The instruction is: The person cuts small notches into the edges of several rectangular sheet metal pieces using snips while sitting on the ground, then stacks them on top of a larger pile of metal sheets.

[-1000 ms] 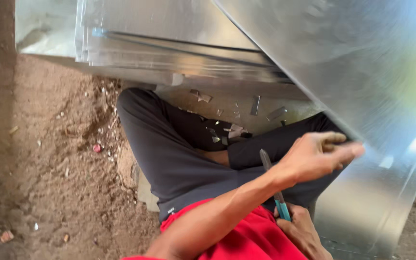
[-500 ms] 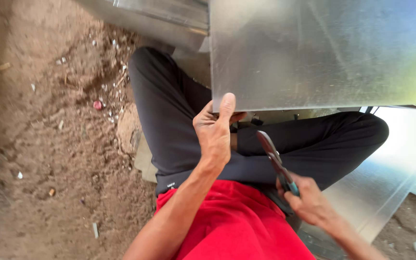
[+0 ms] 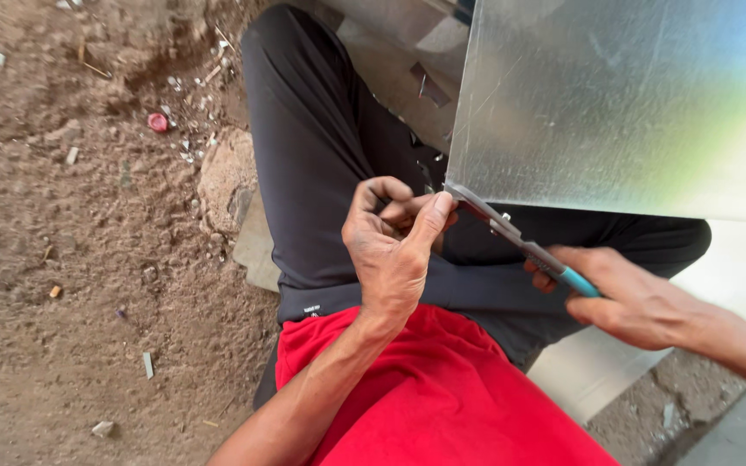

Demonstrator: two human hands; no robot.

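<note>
A galvanized metal sheet (image 3: 623,103) stands tilted over the lap, its lower left corner at the snip blades. The left hand (image 3: 395,250) pinches that corner between thumb and curled fingers. The right hand (image 3: 636,298) is closed around the blue-handled tin snips (image 3: 520,243). Best to hold the corner taut, blades square to the edge.

— How many hands, and how many tools?
— Two hands: left hand (image 3: 390,250), right hand (image 3: 636,302). One pair of snips (image 3: 520,246).
— Metal sheets?
— One big metal sheet (image 3: 632,103), plus one red bottle cap (image 3: 158,122) on the dirt
</note>
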